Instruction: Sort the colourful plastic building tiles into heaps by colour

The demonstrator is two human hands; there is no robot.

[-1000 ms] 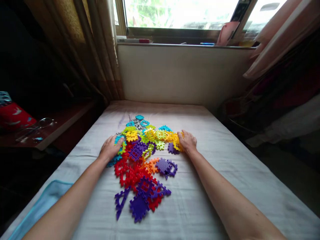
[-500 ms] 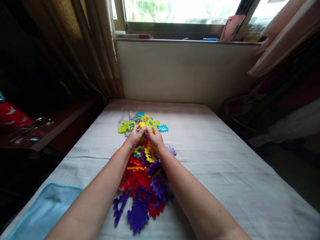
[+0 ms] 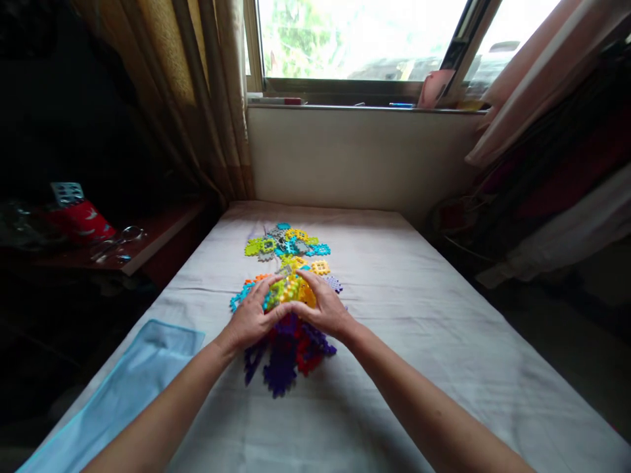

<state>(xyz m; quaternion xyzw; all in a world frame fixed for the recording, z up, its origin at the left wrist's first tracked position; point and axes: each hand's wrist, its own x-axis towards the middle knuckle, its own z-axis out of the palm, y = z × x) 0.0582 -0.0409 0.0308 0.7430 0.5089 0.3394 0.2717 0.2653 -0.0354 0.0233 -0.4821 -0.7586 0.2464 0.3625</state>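
My left hand (image 3: 251, 317) and my right hand (image 3: 325, 305) curve around a clump of yellow and lime-green interlocking plastic pieces (image 3: 290, 288), thumbs meeting on the near side. Some fingertips are hidden behind the clump. Under and in front of my hands lies a pile of purple pieces (image 3: 280, 368) and red pieces (image 3: 309, 361). Turquoise pieces (image 3: 239, 297) stick out past my left hand. A pale yellow square piece (image 3: 320, 267) lies just beyond my right fingers. Farther off is a second heap of grey, lime, yellow and turquoise pieces (image 3: 288, 244).
The pieces lie on a pale sheet (image 3: 419, 328). A light blue cloth (image 3: 148, 368) rests at the left. Beyond the left edge, a dark red table (image 3: 162, 240) holds glasses (image 3: 118, 243) and a red container (image 3: 83, 222). A wall (image 3: 355, 157) and window stand ahead.
My hands have come nearer from the far heap, drawing yellow and green pieces onto the near pile, and are now farther apart. The camera view has tilted up.
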